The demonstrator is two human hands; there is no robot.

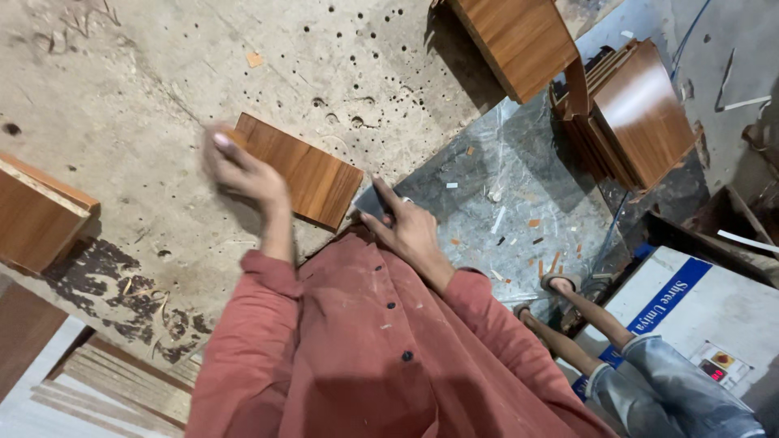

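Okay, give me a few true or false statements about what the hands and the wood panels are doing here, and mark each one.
1. The left hand rests on the far corner of a wood-grain panel. True.
2. The right hand is empty. False: it holds a flat dark grey tool at the panel's edge.
3. The panel lies on a pitted workbench. True.
4. The stacked panels sit on the bench. False: they are on the floor beyond it.

Faded red long-sleeved shirt, dark buttons, pale smudges, bare hands
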